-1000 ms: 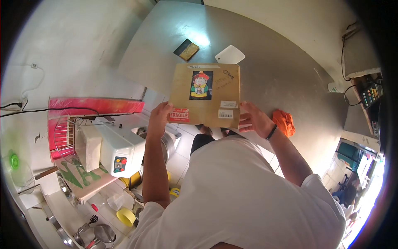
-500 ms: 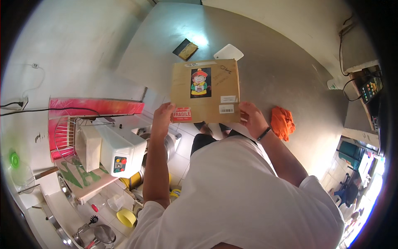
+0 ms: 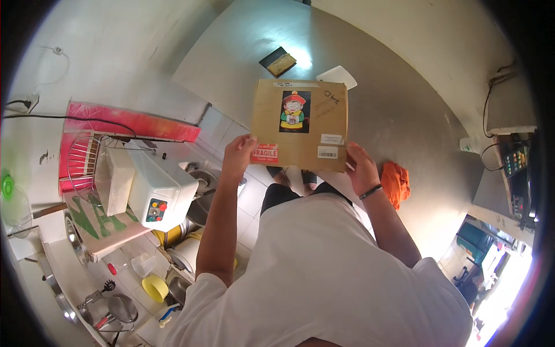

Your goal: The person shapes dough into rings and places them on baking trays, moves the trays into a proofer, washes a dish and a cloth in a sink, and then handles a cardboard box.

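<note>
A brown cardboard box [image 3: 272,121] is held up in front of me, a cartoon figure picture, a red label and white stickers on the face turned to me. At its lower left corner my left hand [image 3: 238,155] is closed on the edge, thumb by the red label. My right hand [image 3: 361,166] grips the lower right edge; a dark band circles that wrist. Behind the box lies the grey metal table [image 3: 399,104], and an orange cloth [image 3: 395,184] rests on it, right of my right hand.
On the table's far part lie a dark flat piece with a yellowish sponge-like block [image 3: 281,64] and a white plastic piece [image 3: 338,76]. At left stands a white machine [image 3: 165,191] with coloured buttons and a metal bowl. Strainers [image 3: 122,307] and a yellow container [image 3: 155,288] sit lower left.
The box and both hands now appear slightly further right in the view, still in the same grip. The surroundings have shifted and turned a little as my head moved.
</note>
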`<state>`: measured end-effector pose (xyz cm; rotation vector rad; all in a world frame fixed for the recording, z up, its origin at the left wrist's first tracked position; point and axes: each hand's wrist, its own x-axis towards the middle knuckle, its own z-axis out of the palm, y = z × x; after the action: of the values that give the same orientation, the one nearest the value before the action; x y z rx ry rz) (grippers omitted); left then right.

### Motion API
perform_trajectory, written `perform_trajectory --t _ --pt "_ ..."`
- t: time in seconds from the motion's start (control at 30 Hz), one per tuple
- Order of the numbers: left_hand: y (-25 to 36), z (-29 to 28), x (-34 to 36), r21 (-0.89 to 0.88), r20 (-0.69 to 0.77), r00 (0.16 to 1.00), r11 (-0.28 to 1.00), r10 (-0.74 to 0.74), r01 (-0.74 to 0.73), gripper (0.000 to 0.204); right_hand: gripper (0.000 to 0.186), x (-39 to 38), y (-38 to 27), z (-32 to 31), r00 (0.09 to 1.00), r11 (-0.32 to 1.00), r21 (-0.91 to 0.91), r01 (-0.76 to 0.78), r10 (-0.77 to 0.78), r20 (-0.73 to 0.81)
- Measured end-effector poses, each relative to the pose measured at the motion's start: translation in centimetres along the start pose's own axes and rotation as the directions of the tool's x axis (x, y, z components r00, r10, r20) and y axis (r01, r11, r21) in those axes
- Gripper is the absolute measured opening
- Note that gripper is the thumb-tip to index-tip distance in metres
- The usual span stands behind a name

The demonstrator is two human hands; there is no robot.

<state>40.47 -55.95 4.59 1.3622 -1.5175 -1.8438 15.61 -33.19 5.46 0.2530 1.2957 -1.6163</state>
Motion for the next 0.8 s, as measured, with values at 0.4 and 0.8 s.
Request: perform_trajectory --t 0.4,0.8 --pt "-1.1 0.5 -0.8 0.057 -0.088 0.993 0.995 0.082 -0.077 0.033 0.047 1.1 0.0 -1.4 0.968 0.631 -0.735 0.247 -0.202 0.152" --pt "-1.7 -1.5 -1.6 -0.255 0.128 0.988 0.96 -0.084 0.115 0.036 0.036 -2.1 -0.4 0.3 0.924 0.944 0.051 -0.327 0.309 0.224"
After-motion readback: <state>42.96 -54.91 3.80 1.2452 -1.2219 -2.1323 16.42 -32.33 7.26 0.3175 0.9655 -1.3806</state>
